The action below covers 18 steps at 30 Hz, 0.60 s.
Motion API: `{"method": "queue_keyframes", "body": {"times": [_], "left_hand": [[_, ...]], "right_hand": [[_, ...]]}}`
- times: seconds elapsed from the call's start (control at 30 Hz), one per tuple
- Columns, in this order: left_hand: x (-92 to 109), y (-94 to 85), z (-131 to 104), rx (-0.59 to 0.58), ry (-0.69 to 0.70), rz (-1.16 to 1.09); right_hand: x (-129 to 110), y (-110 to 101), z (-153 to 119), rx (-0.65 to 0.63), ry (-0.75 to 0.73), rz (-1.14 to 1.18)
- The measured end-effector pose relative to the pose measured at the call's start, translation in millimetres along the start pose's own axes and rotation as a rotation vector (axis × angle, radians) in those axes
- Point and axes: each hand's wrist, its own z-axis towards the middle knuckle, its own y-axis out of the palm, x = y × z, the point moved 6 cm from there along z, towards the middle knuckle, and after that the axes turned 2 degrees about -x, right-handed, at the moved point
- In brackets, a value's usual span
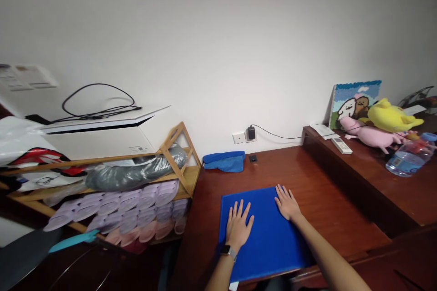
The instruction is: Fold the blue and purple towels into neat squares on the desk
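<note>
Left hand [239, 227]: fingers spread, flat upon blue cloth [273, 254].
Right hand [288, 204]: fingers slightly spread, at cloth's far-right corner.
Desk [327, 191]: beneath cloth.
Rack [194, 176]: left of cloth.

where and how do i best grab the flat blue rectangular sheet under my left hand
Probably pinch the flat blue rectangular sheet by its far-left corner, from the far left: it lies flat, offering only thin edges, and neither left hand nor right hand covers that corner.

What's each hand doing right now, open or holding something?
Left hand: open, flat on the bright blue, rectangular cloth, holding nothing.
Right hand: open, laid at the cloth's far right corner, no grip visible.
</note>
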Motion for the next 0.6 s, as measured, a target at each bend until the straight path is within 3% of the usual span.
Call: {"method": "queue_keyframes", "body": {"times": [0.2, 0.27, 0.33, 0.43, 0.53, 0.6], "left_hand": [[-4, -0.4, -3, 0.015, 0.009, 0.004], [3, -3.7, 2, 0.045, 0.018, 0.01], [24, -7.9, 16, 0.091, 0.064, -0.004], [77, -6.2, 48, 0.096, 0.166, -0.076], [129, 9.9, 79, 0.01, 0.186, -0.15], [148, 22.7, 90, -0.037, 0.183, -0.18]], "right_hand": [[4, -4, -3, -0.007, 0.057, 0.032], [4, -4, -6, -0.006, 0.059, 0.031], [4, -6, -8, 0.003, 0.053, 0.03], [3, -8, -9, -0.019, 0.046, 0.025], [4, -7, -9, -0.057, 0.042, -0.014], [4, -5, -9, -0.065, 0.04, -0.047]]}}
